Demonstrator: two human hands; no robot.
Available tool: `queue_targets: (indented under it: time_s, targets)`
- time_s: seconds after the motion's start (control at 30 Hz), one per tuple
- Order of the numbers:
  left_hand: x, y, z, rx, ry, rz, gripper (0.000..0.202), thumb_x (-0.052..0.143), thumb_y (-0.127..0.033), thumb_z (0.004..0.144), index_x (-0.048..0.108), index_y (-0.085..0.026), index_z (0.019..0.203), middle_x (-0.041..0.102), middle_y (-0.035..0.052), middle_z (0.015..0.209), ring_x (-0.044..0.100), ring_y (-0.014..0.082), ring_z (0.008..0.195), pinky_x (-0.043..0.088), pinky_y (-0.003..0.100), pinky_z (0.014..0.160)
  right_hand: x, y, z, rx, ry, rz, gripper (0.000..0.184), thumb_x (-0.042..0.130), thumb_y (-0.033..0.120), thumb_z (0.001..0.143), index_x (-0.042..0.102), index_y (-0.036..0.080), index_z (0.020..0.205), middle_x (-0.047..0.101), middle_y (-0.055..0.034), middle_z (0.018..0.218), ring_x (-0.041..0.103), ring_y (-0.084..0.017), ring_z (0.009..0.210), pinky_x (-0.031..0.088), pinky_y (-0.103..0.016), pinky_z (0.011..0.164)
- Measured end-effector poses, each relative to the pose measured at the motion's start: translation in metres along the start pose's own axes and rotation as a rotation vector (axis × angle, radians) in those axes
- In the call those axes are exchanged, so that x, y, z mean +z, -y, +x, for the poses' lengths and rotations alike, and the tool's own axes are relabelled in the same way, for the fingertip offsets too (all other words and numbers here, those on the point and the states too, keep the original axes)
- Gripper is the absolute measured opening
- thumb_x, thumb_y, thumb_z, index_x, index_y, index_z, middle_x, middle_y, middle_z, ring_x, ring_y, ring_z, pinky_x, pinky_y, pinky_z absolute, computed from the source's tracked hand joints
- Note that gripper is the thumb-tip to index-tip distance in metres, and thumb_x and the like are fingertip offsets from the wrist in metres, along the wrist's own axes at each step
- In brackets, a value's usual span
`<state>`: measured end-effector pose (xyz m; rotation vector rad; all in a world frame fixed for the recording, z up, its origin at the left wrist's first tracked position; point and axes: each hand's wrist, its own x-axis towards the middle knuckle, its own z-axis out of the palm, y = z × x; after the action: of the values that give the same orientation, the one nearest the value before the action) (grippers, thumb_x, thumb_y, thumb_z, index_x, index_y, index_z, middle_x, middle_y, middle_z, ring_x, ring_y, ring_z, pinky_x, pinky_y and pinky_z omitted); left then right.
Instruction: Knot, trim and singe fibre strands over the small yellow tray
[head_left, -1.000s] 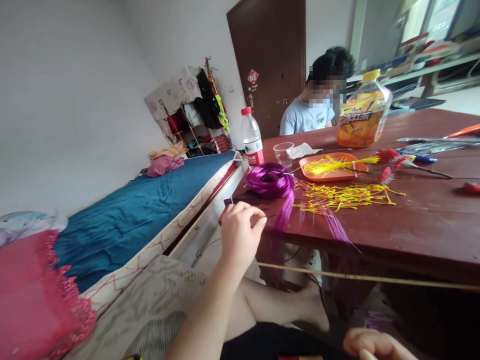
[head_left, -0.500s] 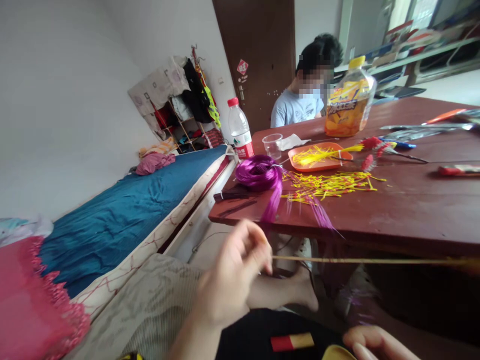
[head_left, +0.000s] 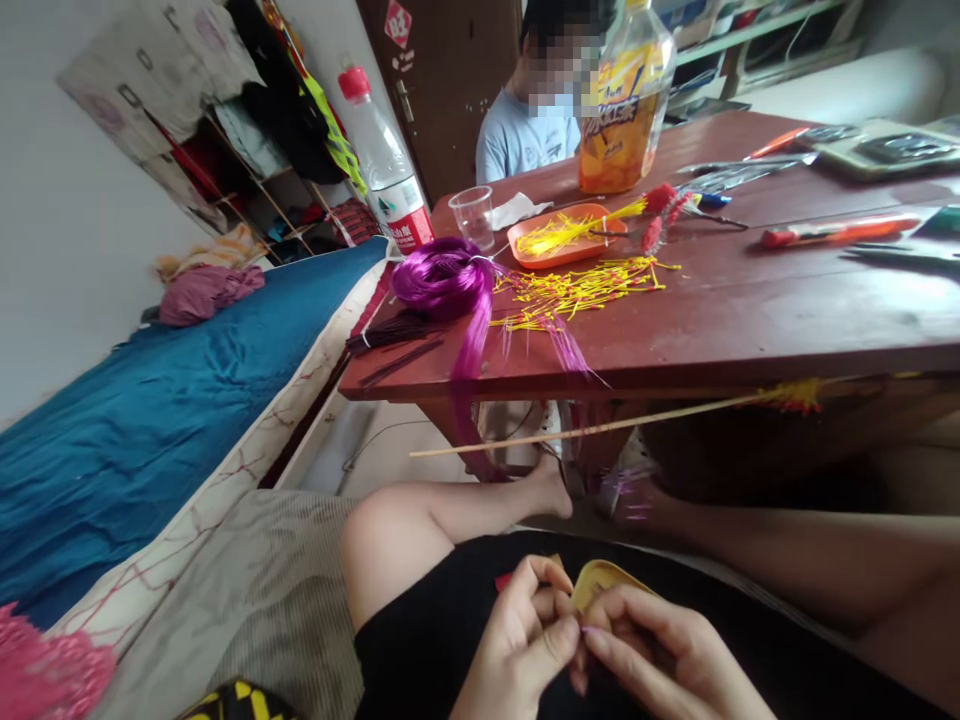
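My left hand and my right hand meet low over my lap, fingertips pinched together. A tiny purple bit shows at the right thumb tip; what else the fingers hold is hidden. Behind the fingers, a yellow dish rests on my dark clothing, partly covered. Beside the left hand, a small red piece peeks out. Farther off, a thin pale stick with a yellow-and-red tuft juts out along the table's front edge, with no hand on it.
On the red-brown table lie a purple fibre bundle, yellow red-tipped stems, an orange tray and a utility knife. Bottles stand behind. A person sits across. Left is a blue-covered bed.
My left hand has left the end of the stick and come down to my lap, meeting my right hand. The stick's near end now hangs lower. The view has tipped downward.
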<state>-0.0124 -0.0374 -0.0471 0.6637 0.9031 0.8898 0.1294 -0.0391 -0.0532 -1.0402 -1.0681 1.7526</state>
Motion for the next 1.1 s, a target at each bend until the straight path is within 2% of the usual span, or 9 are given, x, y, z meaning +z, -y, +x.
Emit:
queue_targets:
  time_s: [0.1,0.2,0.27,0.4,0.5,0.63,0.83,1.1]
  targets:
    - [0.002,0.001,-0.002,-0.057,-0.017,0.113,0.032,0.065,-0.045,0.073,0.051,-0.017,0.083,0.047,-0.0042,0.065,0.037,0.0042,0.045,0.027,0.018,0.043,-0.005,-0.002,0.0,0.007,0.008,-0.128,0.03,0.055,0.044,0.08,0.059,0.017,0.068,0.06,-0.001,0.057,0.051,-0.013,0.052,0.041,-0.023,0.051]
    - [0.005,0.002,-0.004,-0.035,-0.095,0.287,0.034,0.064,-0.048,0.072,0.057,-0.014,0.074,0.047,-0.003,0.063,0.037,0.0063,0.052,0.029,0.019,0.051,-0.012,-0.006,-0.001,-0.016,-0.016,-0.32,0.03,0.054,0.044,0.08,0.061,0.017,0.07,0.051,0.0016,0.057,0.044,-0.012,0.05,0.038,-0.022,0.047]
    - [0.006,0.002,-0.004,-0.012,-0.16,0.34,0.037,0.065,-0.05,0.07,0.058,-0.014,0.068,0.044,-0.0037,0.058,0.037,0.0078,0.055,0.029,0.02,0.054,-0.014,-0.01,-0.002,-0.031,-0.038,-0.355,0.029,0.054,0.044,0.08,0.061,0.018,0.071,0.049,0.0018,0.058,0.043,-0.012,0.051,0.038,-0.022,0.047]
    - [0.003,0.007,-0.004,-0.092,-0.293,0.268,0.042,0.068,-0.055,0.064,0.058,-0.014,0.068,0.036,-0.0068,0.051,0.025,0.0055,0.046,0.018,0.02,0.045,-0.011,-0.01,-0.004,-0.033,-0.073,-0.319,0.027,0.051,0.045,0.082,0.058,0.019,0.076,0.049,0.0021,0.059,0.043,-0.012,0.049,0.039,-0.021,0.045]
    - [0.0,0.012,-0.003,-0.134,-0.348,0.16,0.043,0.071,-0.054,0.06,0.06,-0.014,0.07,0.035,-0.0077,0.049,0.023,0.0046,0.044,0.013,0.02,0.043,-0.007,-0.004,-0.005,-0.098,-0.135,-0.336,0.024,0.046,0.043,0.085,0.054,0.021,0.078,0.052,0.0013,0.063,0.046,-0.013,0.053,0.04,-0.021,0.048]
    - [0.0,0.014,-0.003,-0.147,-0.349,0.069,0.04,0.075,-0.049,0.058,0.061,-0.013,0.068,0.032,-0.0084,0.047,0.022,0.0037,0.043,0.011,0.02,0.043,-0.005,-0.001,-0.007,-0.188,-0.168,-0.403,0.022,0.044,0.036,0.087,0.053,0.023,0.071,0.052,0.0018,0.063,0.046,-0.012,0.054,0.04,-0.02,0.048]
    - [0.001,0.013,-0.003,-0.137,-0.337,0.048,0.037,0.075,-0.047,0.059,0.062,-0.013,0.066,0.033,-0.0081,0.047,0.022,0.0035,0.043,0.011,0.02,0.043,-0.005,-0.009,-0.009,-0.25,-0.182,-0.496,0.011,0.045,0.027,0.087,0.053,0.025,0.08,0.053,0.0034,0.064,0.048,-0.012,0.052,0.041,-0.02,0.047]
    - [0.001,0.013,-0.005,-0.142,-0.328,0.073,0.035,0.072,-0.045,0.063,0.059,-0.013,0.065,0.035,-0.0071,0.048,0.023,0.0049,0.045,0.013,0.021,0.045,-0.007,-0.005,-0.009,-0.446,-0.185,-0.694,0.013,0.044,0.02,0.088,0.053,0.024,0.08,0.054,0.0012,0.066,0.055,-0.014,0.059,0.043,-0.021,0.05]
